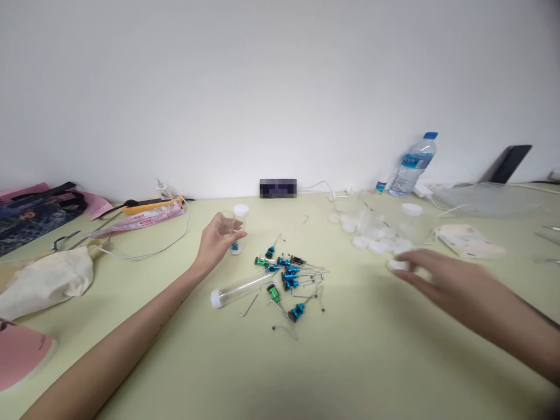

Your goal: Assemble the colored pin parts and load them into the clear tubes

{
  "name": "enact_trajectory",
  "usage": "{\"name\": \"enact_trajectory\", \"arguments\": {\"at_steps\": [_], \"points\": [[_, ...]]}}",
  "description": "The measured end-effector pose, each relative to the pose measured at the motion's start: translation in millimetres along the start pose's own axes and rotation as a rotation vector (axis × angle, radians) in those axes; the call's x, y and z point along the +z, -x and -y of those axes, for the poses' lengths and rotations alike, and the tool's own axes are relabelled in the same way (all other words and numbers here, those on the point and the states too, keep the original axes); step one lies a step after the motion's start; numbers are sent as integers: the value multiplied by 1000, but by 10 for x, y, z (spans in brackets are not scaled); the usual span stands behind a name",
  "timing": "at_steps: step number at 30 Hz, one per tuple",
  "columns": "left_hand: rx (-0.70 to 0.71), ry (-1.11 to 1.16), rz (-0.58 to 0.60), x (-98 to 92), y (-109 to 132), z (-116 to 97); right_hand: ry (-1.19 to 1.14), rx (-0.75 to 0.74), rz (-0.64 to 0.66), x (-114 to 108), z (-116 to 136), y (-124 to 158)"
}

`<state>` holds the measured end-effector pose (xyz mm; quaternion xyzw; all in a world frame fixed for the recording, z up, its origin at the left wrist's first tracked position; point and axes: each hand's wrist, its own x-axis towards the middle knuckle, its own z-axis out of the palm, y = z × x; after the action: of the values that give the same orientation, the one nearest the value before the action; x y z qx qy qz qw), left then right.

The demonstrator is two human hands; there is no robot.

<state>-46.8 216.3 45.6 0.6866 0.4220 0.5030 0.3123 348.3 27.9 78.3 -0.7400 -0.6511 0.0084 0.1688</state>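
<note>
My left hand [217,238] is closed around a clear plastic tube [227,220]. Right by its fingertips stands a clear tube with a white cap [241,210], and a blue part shows low down there. My right hand [441,277], blurred by motion, pinches a white cap [397,265] at the right. Between the hands lies a loose pile of blue metal fittings [290,277] with thin wires, along with green fittings [273,293]. A capped clear tube [242,290] lies on its side left of the pile, and an L-shaped hex key [249,305] lies below it.
Several white caps [375,245] and clear tubes are heaped at the right, near a standing white-capped tube [411,213]. A water bottle [413,166] leans at the wall. A cloth bag [48,280], a pink object [24,353] and a white cable [149,254] occupy the left.
</note>
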Motion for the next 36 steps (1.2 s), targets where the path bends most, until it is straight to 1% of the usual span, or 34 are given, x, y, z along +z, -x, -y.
{"name": "enact_trajectory", "arguments": {"at_steps": [1, 3, 5, 7, 10, 13, 16, 18, 19, 21, 22, 23, 24, 26, 29, 31, 34, 36], "points": [[25, -31, 13, 22, 2, -52, -70, -106, 79, 20, 361, -115], [80, -87, 49, 70, 9, -171, -219, -223, 195, 85, 958, -357], [127, -137, 113, 120, 17, -289, -412, -294, 222, 169, 1369, -586], [141, -177, 217, 162, 21, -386, -530, -343, 196, 261, 1620, -775], [137, -214, 360, 190, 15, -473, -522, -405, 130, 396, 1784, -951], [149, -201, 459, 164, -5, -502, -484, -482, 73, 461, 1786, -999], [91, -92, 584, 100, -42, -501, -501, -578, 22, 401, 1699, -1002], [13, -1, 627, 50, -77, -483, -597, -581, 9, 328, 1608, -1032], [-25, 34, 627, 26, -96, -469, -682, -547, 26, 303, 1552, -1064], [-78, 74, 589, -13, -133, -432, -876, -408, 103, 307, 1415, -1155], [-89, 83, 555, -26, -149, -412, -945, -316, 149, 345, 1334, -1210], [-92, 86, 516, -35, -162, -392, -963, -225, 190, 407, 1249, -1267], [-89, 89, 476, -40, -171, -374, -919, -145, 230, 488, 1162, -1320], [-82, 95, 418, -39, -183, -343, -696, -33, 284, 680, 1000, -1406], [-92, 108, 374, -30, -190, -309, -542, -15, 306, 931, 844, -1472], [-96, 110, 344, -30, -192, -285, -468, -38, 299, 1015, 805, -1488], [-93, 104, 295, -45, -198, -232, -331, -82, 280, 1028, 794, -1490], [-93, 105, 268, -59, -204, -181, -223, -93, 242, 1002, 793, -1472]]}}
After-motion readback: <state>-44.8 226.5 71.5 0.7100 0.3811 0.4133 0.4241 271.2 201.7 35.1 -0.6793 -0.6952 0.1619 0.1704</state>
